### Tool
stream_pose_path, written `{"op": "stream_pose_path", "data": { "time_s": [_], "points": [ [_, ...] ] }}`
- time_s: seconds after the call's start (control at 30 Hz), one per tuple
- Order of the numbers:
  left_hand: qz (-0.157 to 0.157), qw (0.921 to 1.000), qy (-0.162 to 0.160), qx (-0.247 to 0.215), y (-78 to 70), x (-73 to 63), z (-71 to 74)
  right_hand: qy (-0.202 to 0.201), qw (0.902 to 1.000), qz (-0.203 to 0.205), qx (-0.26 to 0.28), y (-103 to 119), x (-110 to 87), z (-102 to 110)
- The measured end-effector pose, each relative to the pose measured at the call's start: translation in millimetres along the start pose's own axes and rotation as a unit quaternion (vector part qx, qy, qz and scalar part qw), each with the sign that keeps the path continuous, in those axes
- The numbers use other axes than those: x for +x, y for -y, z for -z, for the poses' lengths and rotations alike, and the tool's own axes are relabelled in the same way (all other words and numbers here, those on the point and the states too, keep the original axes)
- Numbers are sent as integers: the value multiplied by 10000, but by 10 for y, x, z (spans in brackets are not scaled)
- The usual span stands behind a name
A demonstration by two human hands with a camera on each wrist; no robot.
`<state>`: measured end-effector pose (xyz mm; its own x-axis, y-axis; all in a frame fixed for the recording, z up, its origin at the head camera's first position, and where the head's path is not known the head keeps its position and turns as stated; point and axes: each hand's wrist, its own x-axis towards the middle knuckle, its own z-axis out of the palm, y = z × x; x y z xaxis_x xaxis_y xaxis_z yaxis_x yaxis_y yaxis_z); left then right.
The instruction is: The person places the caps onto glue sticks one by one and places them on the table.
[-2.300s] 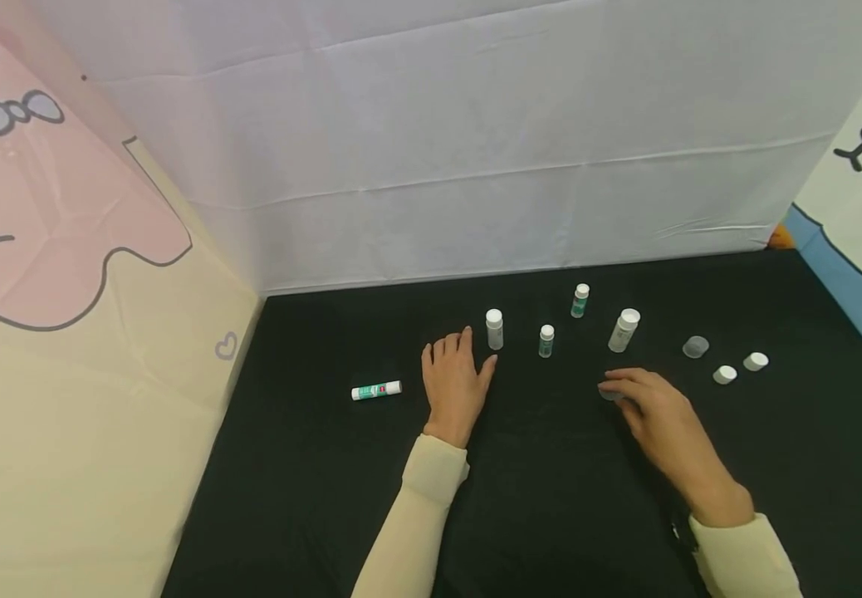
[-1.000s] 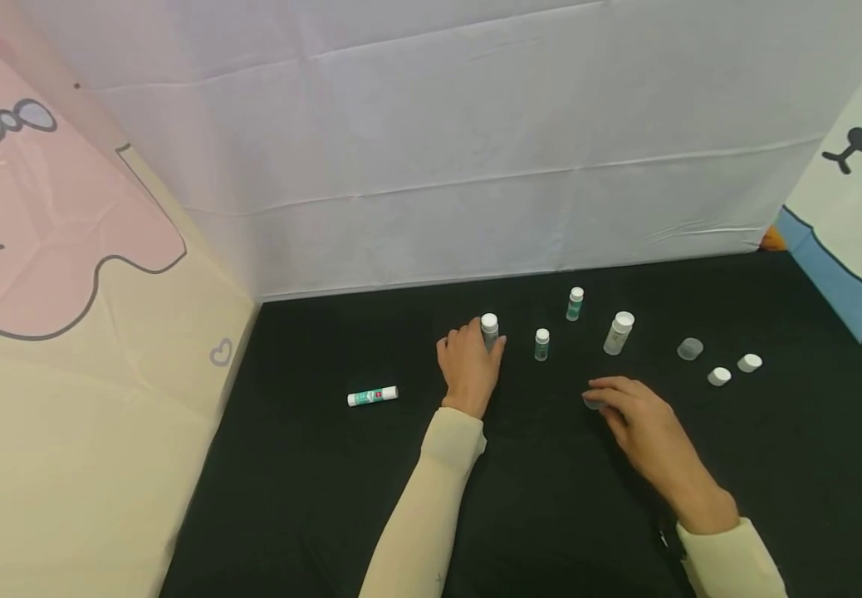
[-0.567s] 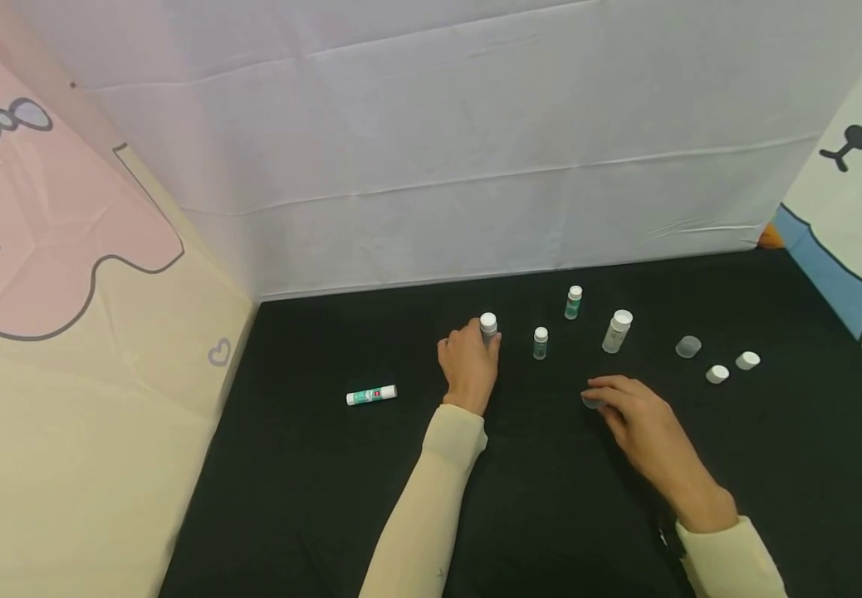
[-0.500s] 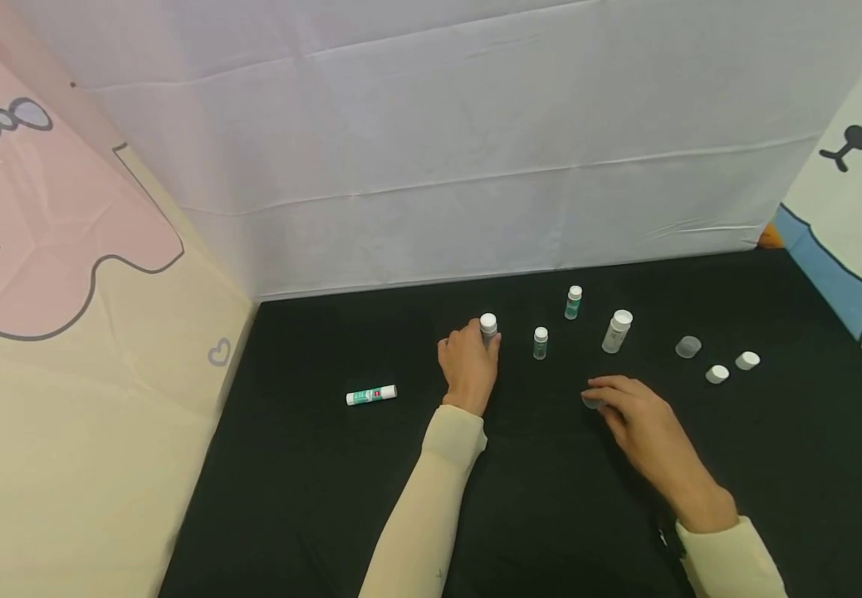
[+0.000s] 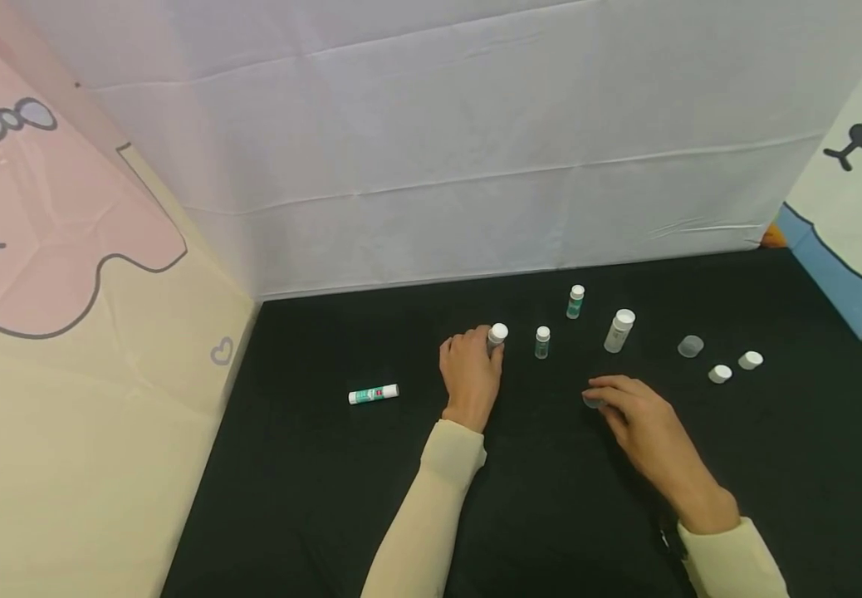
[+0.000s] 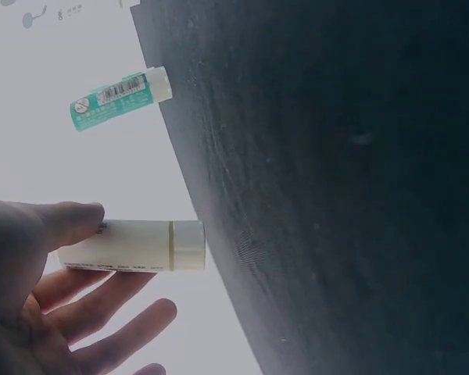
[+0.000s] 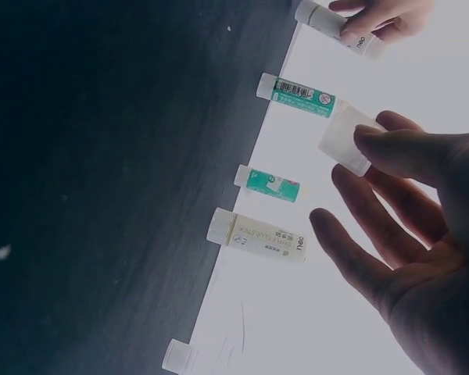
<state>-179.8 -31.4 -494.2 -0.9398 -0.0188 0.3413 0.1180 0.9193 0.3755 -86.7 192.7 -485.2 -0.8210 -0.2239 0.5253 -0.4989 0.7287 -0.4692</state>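
Note:
My left hand grips a white glue stick, thumb on one side and fingers on the other. In the left wrist view that glue stick shows its plain pale body. My right hand pinches a small translucent cap between thumb and fingers, just above the black cloth. Between the hands and farther back stand two small green-labelled glue sticks, the nearer one and the farther one. Another white glue stick stands beyond my right hand.
A green-and-white glue stick lies on its side at the left. Toward the right are a translucent cap and two white caps, one nearer and one farther right. A white cloth wall rises behind the black table.
My left hand has moved right and taken hold of the white glue stick, which has since tilted and shifted slightly right and nearer. The right hand has kept hold of the translucent cap.

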Motion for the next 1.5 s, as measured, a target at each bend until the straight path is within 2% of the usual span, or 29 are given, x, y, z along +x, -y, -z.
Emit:
{"op": "stream_pose_path", "data": {
  "time_s": [0.3, 0.6, 0.9, 1.17, 1.5],
  "points": [
    [-390, 9983, -348, 261, -16, -156, 88, 32, 10000, -24, 12, 37, -6, -4],
    [-745, 9938, -614, 550, -33, -290, 143, 11, 9999, 129, 91, 71, 10, -5],
    [-895, 9915, -563, 764, -99, -433, 215, -237, 9972, 615, 346, 105, 42, -38],
    [-1151, 9872, -696, 852, -124, -545, 252, -142, 9963, 773, 353, 159, 84, -50],
    [-1271, 9842, -574, 1088, -130, -627, 243, -109, 9920, 1160, 488, 203, 124, -71]
  ]
}}
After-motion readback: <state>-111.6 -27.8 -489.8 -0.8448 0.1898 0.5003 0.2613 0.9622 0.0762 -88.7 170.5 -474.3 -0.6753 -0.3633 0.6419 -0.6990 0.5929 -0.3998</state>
